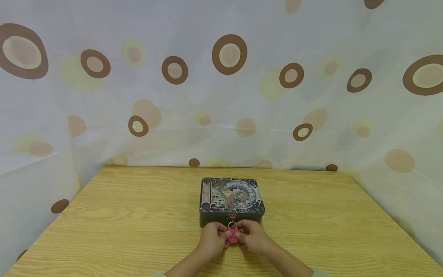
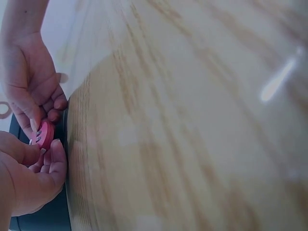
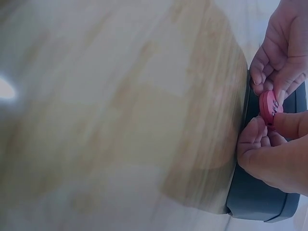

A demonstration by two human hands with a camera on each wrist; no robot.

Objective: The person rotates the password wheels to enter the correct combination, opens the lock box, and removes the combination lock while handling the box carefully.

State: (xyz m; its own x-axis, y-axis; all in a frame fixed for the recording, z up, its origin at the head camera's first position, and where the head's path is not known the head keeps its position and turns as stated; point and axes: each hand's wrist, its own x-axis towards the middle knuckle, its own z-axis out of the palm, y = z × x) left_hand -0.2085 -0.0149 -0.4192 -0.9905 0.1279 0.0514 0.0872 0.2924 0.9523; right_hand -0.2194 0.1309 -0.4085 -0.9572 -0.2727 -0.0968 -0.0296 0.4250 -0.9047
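Note:
A pink combination padlock [image 1: 233, 235] with number dials and a metal shackle is at the front of a dark box [image 1: 230, 195] with a printed picture lid. My left hand [image 1: 214, 237] pinches the padlock's left side between thumb and fingers. On its other side, my right hand [image 1: 254, 237] pinches it the same way. The shackle rises toward a small reddish clasp [image 1: 232, 216] on the box front; whether it passes through the clasp I cannot tell. In the left wrist view the padlock [image 2: 44, 134] sits between both hands, and the right wrist view shows the dials on the padlock [image 3: 270, 107] too.
The box stands on a wood-grain table [image 1: 131, 215], its lid down. Behind and at the sides hangs a pale cloth [image 1: 194, 104] printed with brown and beige circles. The table's back edge lies a little beyond the box.

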